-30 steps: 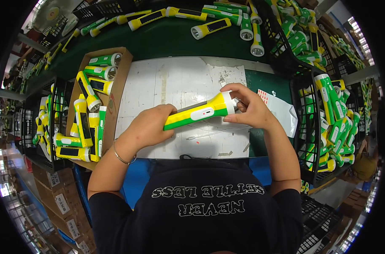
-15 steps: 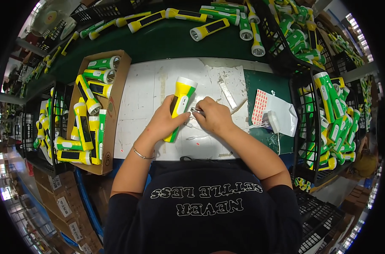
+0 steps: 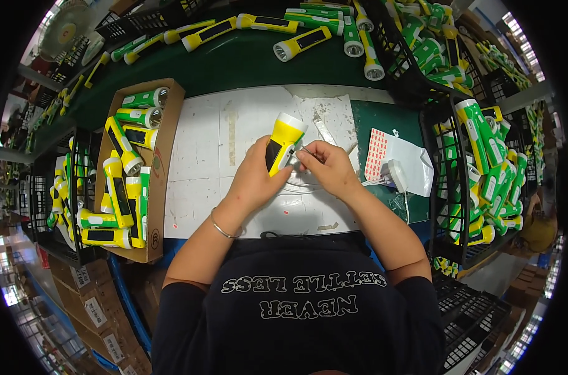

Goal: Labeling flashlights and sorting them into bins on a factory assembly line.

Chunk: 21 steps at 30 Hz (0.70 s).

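Note:
My left hand (image 3: 254,174) is wrapped round a yellow, green and white flashlight (image 3: 286,134), its white head tilted away toward the far right. A dark solar panel shows on its upper face. At the flashlight's right side, my right hand (image 3: 331,167) pinches a small cable plug (image 3: 299,150) against the body. Fingers hide most of the plug, and I cannot tell whether it is fully in. White cable (image 3: 306,186) loops on the white tabletop (image 3: 202,187) below the hands. To the right lies a white charger (image 3: 397,175) with a cord.
A cardboard box (image 3: 156,215) of flashlights stands at left, beside a black crate (image 3: 78,206). Another black crate (image 3: 462,187) full of flashlights is at right. A flashlight row lies across the green far surface (image 3: 234,62). A white sheet with red marks (image 3: 376,153) lies near the charger.
The flashlight has shifted right and tilted further. My right hand has brought the plug from beside the flashlight against its side.

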Tool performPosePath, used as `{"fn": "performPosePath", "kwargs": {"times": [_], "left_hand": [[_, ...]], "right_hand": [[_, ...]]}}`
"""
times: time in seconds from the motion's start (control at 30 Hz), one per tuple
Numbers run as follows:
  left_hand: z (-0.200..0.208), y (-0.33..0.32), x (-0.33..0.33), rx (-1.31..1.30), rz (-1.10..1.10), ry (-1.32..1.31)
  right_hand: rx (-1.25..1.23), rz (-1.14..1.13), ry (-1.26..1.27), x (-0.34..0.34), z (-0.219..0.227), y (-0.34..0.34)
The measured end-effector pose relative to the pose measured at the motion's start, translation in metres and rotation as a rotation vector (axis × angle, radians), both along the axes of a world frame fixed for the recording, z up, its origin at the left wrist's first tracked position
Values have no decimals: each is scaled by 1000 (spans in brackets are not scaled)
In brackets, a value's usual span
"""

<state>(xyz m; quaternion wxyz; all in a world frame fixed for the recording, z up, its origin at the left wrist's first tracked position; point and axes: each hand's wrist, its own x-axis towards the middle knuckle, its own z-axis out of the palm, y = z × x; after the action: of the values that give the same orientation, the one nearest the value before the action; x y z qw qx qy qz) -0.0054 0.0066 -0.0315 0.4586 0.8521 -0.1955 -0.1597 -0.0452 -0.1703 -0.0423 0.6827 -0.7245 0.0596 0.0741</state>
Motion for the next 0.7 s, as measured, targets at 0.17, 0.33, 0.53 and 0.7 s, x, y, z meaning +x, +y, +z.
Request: {"fn": "performPosePath", "kwargs": {"times": [0.17,0.33,0.53,0.7], "left_hand": [[7,-6,-9,203,89,-322],[6,-9,-6,177,74,-344],[-3,-2,23,-562,235,285],[17,-20,8,-855,-74,350]], "right_hand": [[80,-51,42,4,1,6],[81,-64,-16,3,0,0],[-518,24,-271,-11,22,2],[-475,57,-321,-8,48,-5]]}}
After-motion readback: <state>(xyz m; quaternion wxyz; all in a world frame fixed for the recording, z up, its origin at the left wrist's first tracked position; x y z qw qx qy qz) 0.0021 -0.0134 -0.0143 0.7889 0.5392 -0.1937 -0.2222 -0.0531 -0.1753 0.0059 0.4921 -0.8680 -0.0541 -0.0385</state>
